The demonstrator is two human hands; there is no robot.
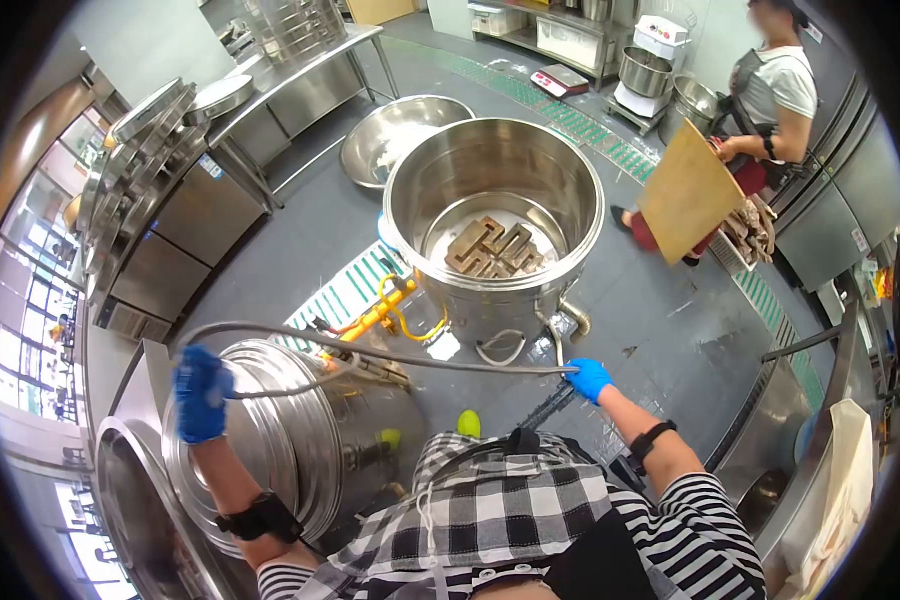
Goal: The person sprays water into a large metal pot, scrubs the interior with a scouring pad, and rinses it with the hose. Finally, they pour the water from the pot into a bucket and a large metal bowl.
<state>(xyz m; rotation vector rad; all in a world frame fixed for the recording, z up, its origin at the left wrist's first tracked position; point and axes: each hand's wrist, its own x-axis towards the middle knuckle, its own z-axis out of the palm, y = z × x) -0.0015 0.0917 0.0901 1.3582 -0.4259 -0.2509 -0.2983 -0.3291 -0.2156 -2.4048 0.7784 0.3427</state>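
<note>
My left hand [200, 393], in a blue glove, is closed round a looped grey hose [420, 362] at the left, above a lidded steel barrel [345, 430]. The hose stretches across in front of me to my right hand [588, 380], also blue-gloved and closed on it. Just beyond it stands a tall, open steel pot [495, 285]. Inside the pot, on its floor, is a brown, maze-shaped metal piece [495, 250]. A bent outlet pipe [575, 318] sticks out low on the pot's near right side.
A wide steel bowl [360, 150] with white stuff inside touches the pot's far left. Yellow piping [375, 310] lies by a floor drain grate [355, 285]. At right a person [785, 100] holds a wooden board [685, 195]. A steel counter [800, 430] borders my right.
</note>
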